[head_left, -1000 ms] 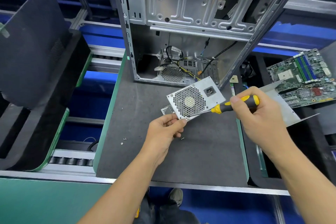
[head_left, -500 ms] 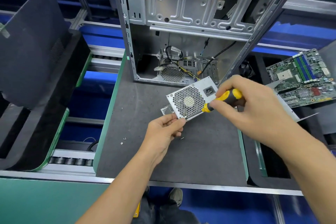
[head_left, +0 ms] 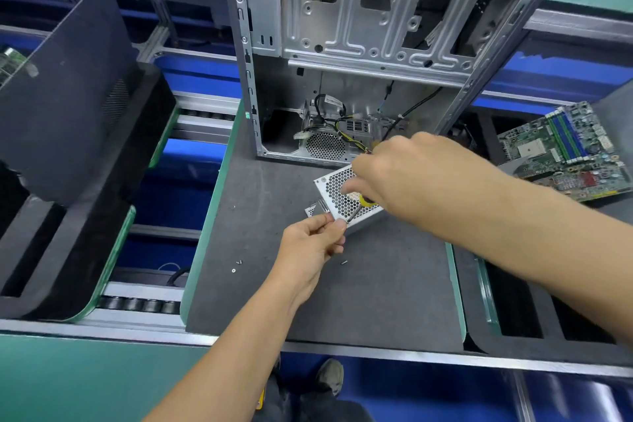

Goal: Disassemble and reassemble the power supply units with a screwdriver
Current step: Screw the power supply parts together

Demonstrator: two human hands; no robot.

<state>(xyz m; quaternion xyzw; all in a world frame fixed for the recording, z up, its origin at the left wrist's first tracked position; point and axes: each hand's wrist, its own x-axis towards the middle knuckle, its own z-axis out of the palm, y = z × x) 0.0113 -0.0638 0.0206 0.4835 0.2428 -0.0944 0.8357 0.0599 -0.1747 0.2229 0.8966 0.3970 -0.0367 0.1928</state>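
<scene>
Head view shows me my right hand (head_left: 407,178) gripping the screwdriver (head_left: 361,205) against the power supply unit (head_left: 334,193), my left hand (head_left: 313,243) pinching its near corner.

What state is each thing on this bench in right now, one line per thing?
Power supply unit: out of the case, tilted on the mat.
Screwdriver: gripped, tip at the unit's lower corner.
Right hand: grips the screwdriver.
Left hand: pinches at the unit's lower corner.
Computer case: open, interior exposed.
Motherboard: out of the case, lying to the right.
Loose screws: lying on the mat.
</scene>
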